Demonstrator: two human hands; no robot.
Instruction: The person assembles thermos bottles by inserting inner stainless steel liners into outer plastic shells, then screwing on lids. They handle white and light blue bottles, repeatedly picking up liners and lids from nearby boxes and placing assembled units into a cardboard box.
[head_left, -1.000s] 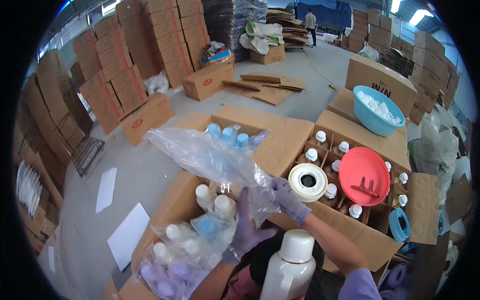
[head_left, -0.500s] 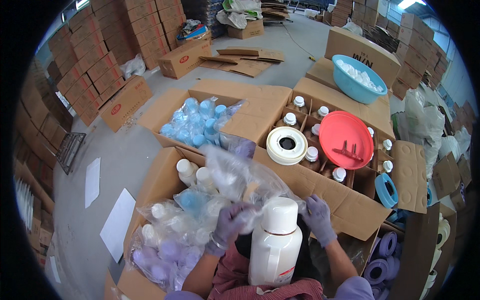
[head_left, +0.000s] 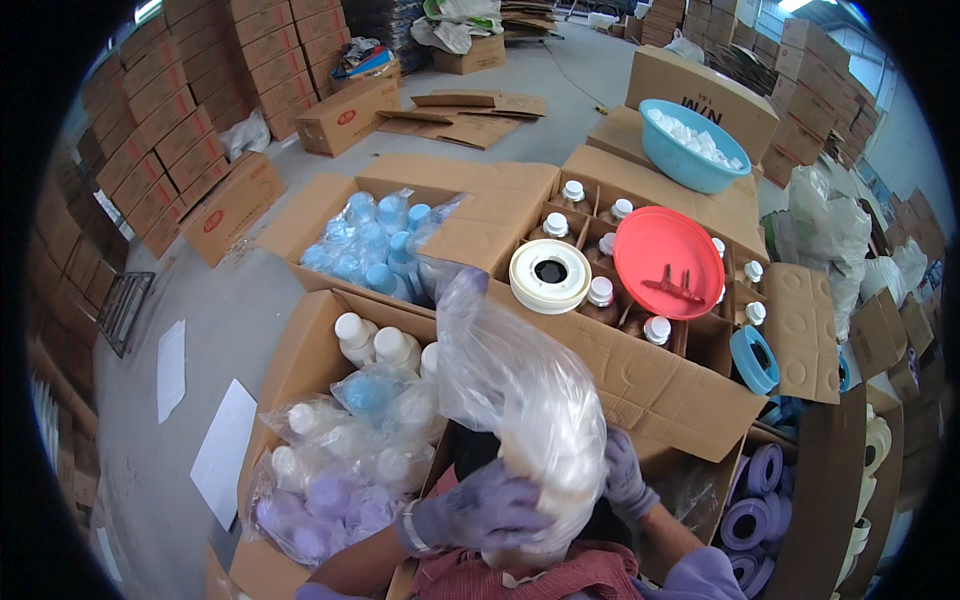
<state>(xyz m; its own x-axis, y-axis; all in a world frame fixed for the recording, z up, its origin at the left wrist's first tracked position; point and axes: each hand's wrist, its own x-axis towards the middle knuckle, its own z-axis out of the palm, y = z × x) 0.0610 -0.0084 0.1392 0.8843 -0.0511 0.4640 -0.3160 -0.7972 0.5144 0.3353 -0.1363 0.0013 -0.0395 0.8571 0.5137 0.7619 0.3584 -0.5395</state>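
Note:
A white thermos flask [head_left: 528,556] stands upright in my lap, now mostly hidden under a clear plastic bag [head_left: 525,390]. The bag's loose end rises up and to the left, over the box edges. My left hand [head_left: 487,508], in a grey-purple knit glove, is wrapped round the near left side of the bagged flask. On the flask's right side, my gloved right hand [head_left: 626,474] has curled fingers at the bag's edge; part of its grip is hidden behind the plastic.
An open box [head_left: 290,375] at left holds bagged white and purple flasks; another beyond holds blue ones. Ahead, a divided carton of bottles bears a red tray [head_left: 650,245] and cream ring [head_left: 550,275]. A blue basin [head_left: 690,165] stands behind; purple rings [head_left: 745,522] fill a box at right.
The plastic bag has come down over the white flask, which was bare before. My left hand has moved down and in against the flask; my right hand has dropped lower beside it.

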